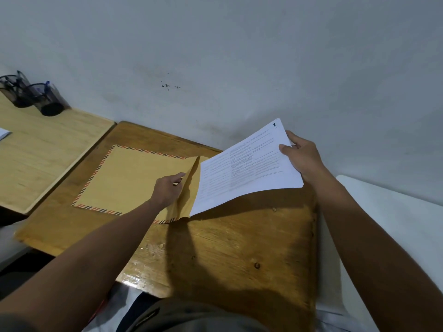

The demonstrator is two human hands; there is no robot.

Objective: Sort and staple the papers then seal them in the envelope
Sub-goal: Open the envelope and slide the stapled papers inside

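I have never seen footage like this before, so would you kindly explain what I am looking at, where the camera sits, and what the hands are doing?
There is no machine here, only a person at work. The single picture comes from a wide-angle camera worn on the head, looking forward and down, so both forearms reach in from below. On the wooden desk lies a brown envelope with a red and black striped border. The left hand lifts the envelope's open edge. The right hand grips a stack of printed papers, with a 1 written at its corner, its near end at the envelope's mouth. On a lighter desk to the left stand two mesh pen holders.
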